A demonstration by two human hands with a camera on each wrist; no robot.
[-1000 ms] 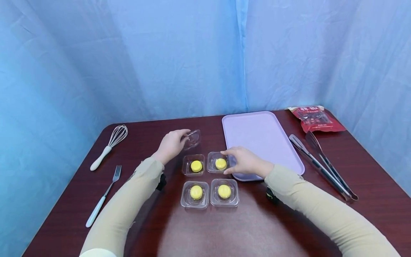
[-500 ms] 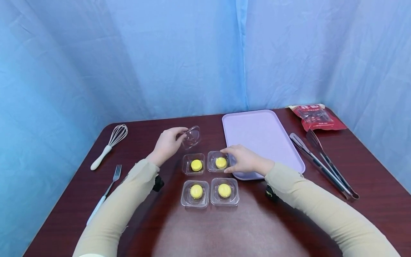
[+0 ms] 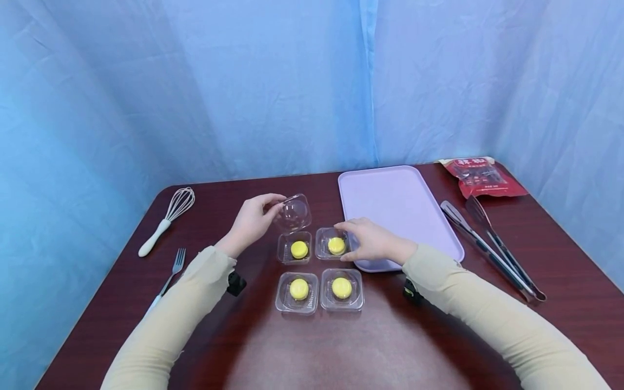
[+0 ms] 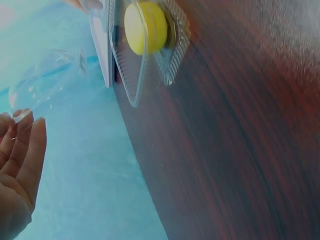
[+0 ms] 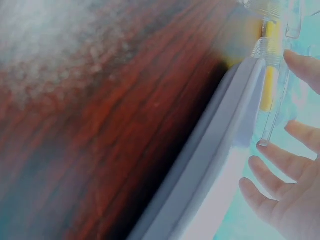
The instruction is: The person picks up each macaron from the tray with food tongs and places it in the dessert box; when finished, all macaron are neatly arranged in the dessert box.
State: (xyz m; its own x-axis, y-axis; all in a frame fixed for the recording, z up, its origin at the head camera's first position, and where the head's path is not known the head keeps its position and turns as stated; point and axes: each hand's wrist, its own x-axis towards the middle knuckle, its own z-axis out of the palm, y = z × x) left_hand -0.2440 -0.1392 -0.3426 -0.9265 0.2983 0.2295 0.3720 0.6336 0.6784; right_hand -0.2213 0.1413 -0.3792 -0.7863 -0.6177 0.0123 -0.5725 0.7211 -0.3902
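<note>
Four clear plastic boxes, each with a round yellow cake, stand in a square on the dark wood table. My left hand (image 3: 275, 206) pinches a clear domed lid (image 3: 294, 213) by its left edge, tilted just above and behind the back left box (image 3: 294, 248). In the left wrist view the lid (image 4: 42, 85) hangs over my fingers (image 4: 22, 150), with a cake (image 4: 146, 26) beyond. My right hand (image 3: 344, 241) grips the back right box (image 3: 333, 244) from its right side, finger and thumb at its edges. The two front boxes (image 3: 297, 292) (image 3: 342, 290) lie untouched.
A lilac tray (image 3: 400, 208) lies right of the boxes, its near corner under my right hand. Metal tongs (image 3: 489, 250) and a red snack packet (image 3: 480, 176) sit further right. A whisk (image 3: 166, 222) and a fork (image 3: 168, 279) lie at the left.
My left hand has lifted the clear lid off the table and brought it right and nearer, over the back left box. The right hand has stayed on the back right box.
</note>
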